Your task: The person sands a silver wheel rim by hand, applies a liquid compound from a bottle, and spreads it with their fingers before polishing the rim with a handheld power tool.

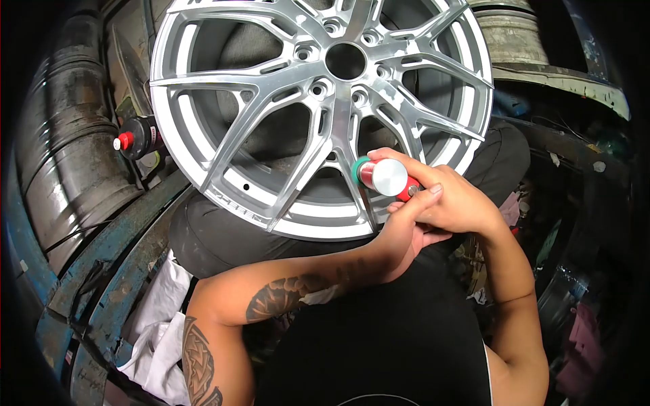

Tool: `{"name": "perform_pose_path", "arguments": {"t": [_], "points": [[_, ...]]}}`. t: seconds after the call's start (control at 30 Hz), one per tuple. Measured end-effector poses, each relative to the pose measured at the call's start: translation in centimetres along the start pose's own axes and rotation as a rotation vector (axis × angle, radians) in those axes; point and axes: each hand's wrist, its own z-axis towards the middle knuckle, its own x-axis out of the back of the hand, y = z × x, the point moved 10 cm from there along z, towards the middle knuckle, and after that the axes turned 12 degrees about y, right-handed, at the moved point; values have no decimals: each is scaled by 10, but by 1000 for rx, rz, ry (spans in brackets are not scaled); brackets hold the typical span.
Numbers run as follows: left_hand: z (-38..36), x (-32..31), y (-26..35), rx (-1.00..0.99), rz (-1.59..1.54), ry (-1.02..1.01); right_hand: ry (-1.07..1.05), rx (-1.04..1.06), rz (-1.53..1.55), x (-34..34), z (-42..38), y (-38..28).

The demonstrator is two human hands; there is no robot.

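Observation:
A silver alloy wheel rim (261, 88) lies tilted across my lap, face up, with its spokes and centre hole showing. On its lower right spoke is a mini polisher (389, 177) with a silver round cap, a red body and a green pad. The green pad appears to touch the spoke. My right hand (455, 196) is closed around the polisher's body, fingers stretched along its head. Below it, my left hand (405, 233) is closed too, its thumb crossing over the right hand. The fingers of both hands partly hide the tool's body.
A black bottle with a red and white cap (139, 137) lies left of the rim. Worn blue metal frames (128, 230) and a large dented metal drum (88, 155) stand at left. White cloth (159, 331) hangs by my left elbow. More metal parts (562, 88) crowd the right side.

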Motion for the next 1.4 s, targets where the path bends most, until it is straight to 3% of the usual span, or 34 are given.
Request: {"name": "perform_pose_path", "arguments": {"t": [0.17,0.27,0.37,0.63,0.97,1.17,1.27,1.4], "points": [[0,-5,21,-98,-37,6,43,94,14,2,18,-5],[18,3,39,-173,-43,31,40,-35,-89,8,35,-10],[24,1,50,-189,25,43,55,41,88,11,49,-12],[13,-8,61,-246,-40,40,19,6,124,5,54,-10],[17,-8,57,-244,-146,-24,166,-31,-268,23,52,-15],[19,-1,54,-254,-111,11,225,43,-246,20,52,-20],[22,-1,54,-253,-97,34,143,-88,-235,20,54,-8],[18,-5,56,-266,-137,8,30,-108,-194,14,54,-8]]}}
